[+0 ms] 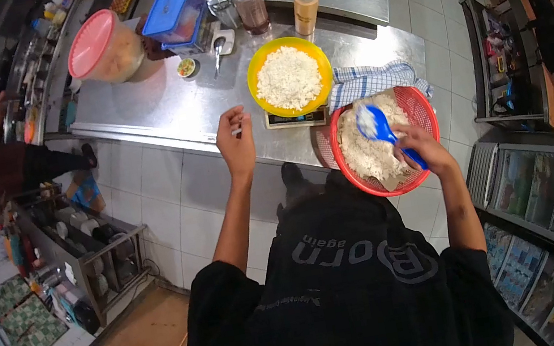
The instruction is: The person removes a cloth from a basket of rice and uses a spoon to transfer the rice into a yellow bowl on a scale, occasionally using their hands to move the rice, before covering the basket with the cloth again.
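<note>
My right hand (422, 146) grips the handle of a blue rice scoop (382, 127), which has some white rice on its bowl. The scoop is over a red plastic basket (426, 111) of cooked rice (368, 147). My left hand (236, 139) hovers by the table's front edge, fingers loosely bent and apart, with nothing visible in it. To its right, a yellow plate (257, 92) heaped with rice (288, 77) rests on a small digital scale (297, 120). A blue-and-white checked cloth (374, 76) lies between the plate and the basket, against the basket's far rim.
On the steel table (134, 109) stand a pink-lidded tub (106, 51), blue-lidded boxes (176, 14), a jug (253, 12), a sauce bottle (306, 10), a small bowl (186, 68) and a spoon (218, 52). Another person (4, 163) stands at far left; a glass-fronted cabinet (545, 201) is at right.
</note>
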Demonstrator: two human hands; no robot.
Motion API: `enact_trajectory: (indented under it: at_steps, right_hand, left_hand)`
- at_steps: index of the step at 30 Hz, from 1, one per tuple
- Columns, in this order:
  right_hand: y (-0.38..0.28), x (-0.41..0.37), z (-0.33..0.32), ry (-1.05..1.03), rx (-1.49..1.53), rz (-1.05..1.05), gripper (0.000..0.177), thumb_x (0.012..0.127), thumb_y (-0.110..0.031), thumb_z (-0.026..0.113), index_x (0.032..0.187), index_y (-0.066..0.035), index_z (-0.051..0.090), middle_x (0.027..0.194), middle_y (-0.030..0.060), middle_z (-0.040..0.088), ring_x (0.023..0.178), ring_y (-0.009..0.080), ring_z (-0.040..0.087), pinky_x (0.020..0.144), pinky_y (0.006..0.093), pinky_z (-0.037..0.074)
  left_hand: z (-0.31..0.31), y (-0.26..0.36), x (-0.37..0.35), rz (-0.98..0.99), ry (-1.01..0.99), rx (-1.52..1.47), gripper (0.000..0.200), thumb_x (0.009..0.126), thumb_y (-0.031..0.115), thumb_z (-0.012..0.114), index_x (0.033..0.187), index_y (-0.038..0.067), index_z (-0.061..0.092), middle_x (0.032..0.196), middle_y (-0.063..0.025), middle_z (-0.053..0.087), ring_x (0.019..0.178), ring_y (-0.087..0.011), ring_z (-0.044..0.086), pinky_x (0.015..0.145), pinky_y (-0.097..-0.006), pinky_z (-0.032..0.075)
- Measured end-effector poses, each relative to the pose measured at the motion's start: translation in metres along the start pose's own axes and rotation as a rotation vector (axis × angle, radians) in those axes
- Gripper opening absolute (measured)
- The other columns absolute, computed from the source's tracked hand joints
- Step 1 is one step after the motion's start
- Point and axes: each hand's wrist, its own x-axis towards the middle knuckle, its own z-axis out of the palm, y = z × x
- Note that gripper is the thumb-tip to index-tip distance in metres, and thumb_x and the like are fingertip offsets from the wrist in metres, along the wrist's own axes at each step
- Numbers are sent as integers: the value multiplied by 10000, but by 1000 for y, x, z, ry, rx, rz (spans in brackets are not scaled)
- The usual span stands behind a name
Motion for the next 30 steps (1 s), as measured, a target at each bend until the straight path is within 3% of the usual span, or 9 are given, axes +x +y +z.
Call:
enact_trajectory:
  at_steps: [2,3,5,8,12,14,17,25,30]
  right_hand:
    - [74,-4,-44,287,-883,-232,466,905,-55,555,1353,63,497,684,112,641,560,167,627,507,323,497]
    - [76,-9,-40,278,-889,-233,466,905,-55,555,1353,63,497,684,112,641,560,167,627,507,323,497]
    - [80,-18,-34,784,-1141,-67,591,850,-62,558,1423,29,443,845,240,668,640,349,662,636,497,521]
    - [100,-6,-51,657,-767,-258,554,871,-51,561,1408,29,452,815,195,672,586,292,650,551,434,508]
    - [48,8,3,569,-335,-80,498,926,-72,560,1406,11,455,785,138,656,521,219,622,468,359,481]
    - [27,20,22,349,-157,-86,451,968,-79,546,1401,0,453,768,96,631,472,162,595,409,292,455]
    - [8,43,49,253,-49,-162,428,978,-52,529,1390,5,430,762,100,616,456,168,605,374,288,464]
    - [-16,116,89,233,-165,-225,444,996,-57,514,1401,24,350,781,154,659,452,221,641,358,312,502]
    - [-19,140,108,302,-230,-194,462,980,-52,492,1394,58,318,753,187,670,457,254,659,349,353,520]
  left_hand:
    - [-5,-18,-11,-14,23,12,210,968,114,674,1161,33,662,981,-16,677,818,-81,601,685,-227,496]
    - [-6,-21,-16,-39,24,15,207,964,115,675,1155,36,664,959,-18,680,818,-87,606,685,-237,497]
    - [-6,-26,-20,-67,21,18,205,960,116,677,1150,38,666,938,-20,683,818,-94,611,684,-247,498]
    - [2,-25,-24,-76,-7,79,202,944,114,696,1132,41,678,905,-33,689,812,-109,621,682,-260,503]
    - [10,-19,-19,-48,-65,99,158,918,100,729,1051,33,677,909,-46,699,807,-117,627,669,-265,507]
    - [14,-20,-13,-34,-93,124,148,910,96,739,1025,30,674,905,-46,701,807,-118,628,667,-267,507]
    - [21,-24,-4,29,-82,91,150,901,89,744,1011,31,660,915,-54,696,798,-126,627,646,-271,512]
    - [46,-34,39,413,-154,514,536,780,54,764,1267,-55,567,1187,-237,612,1126,-424,536,1012,-491,422]
    - [65,-20,38,377,-196,629,546,765,28,756,1271,-63,571,1178,-246,614,1122,-441,538,996,-494,436]
